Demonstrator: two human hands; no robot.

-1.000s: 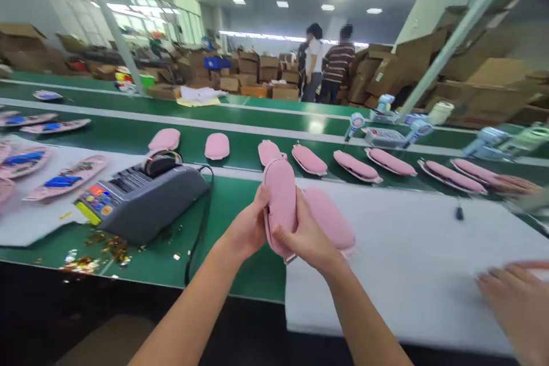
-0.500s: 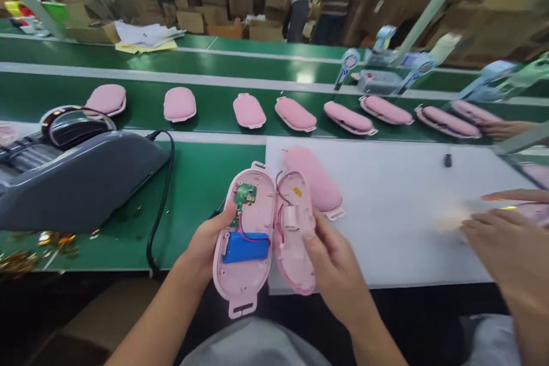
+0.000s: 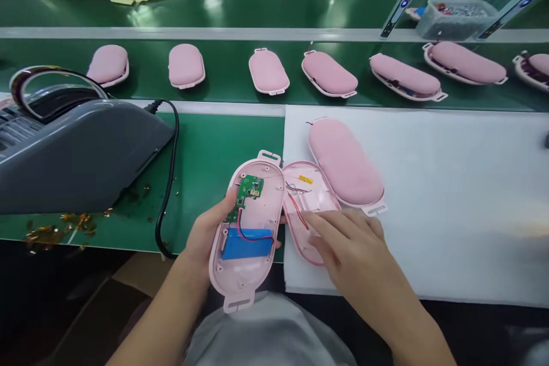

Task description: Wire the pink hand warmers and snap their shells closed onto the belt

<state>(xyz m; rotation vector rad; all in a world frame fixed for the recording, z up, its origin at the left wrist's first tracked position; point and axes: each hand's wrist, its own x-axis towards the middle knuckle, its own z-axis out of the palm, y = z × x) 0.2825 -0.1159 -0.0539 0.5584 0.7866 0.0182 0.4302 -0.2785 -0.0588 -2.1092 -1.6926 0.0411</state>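
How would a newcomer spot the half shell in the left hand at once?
Start at the grey machine at far left; just right of its black cable is the left hand. It holds a pink half shell, hollow side facing the camera. Unlike the open half by the right hand, this one carries a green circuit board and a blue block.

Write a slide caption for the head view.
Left hand holds pink shell with blue pack; right hand at second shell.

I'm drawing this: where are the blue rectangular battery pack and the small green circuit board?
Blue rectangular battery pack (image 3: 245, 248), head view: middle of its face.
Small green circuit board (image 3: 250, 186), head view: its wide upper part.
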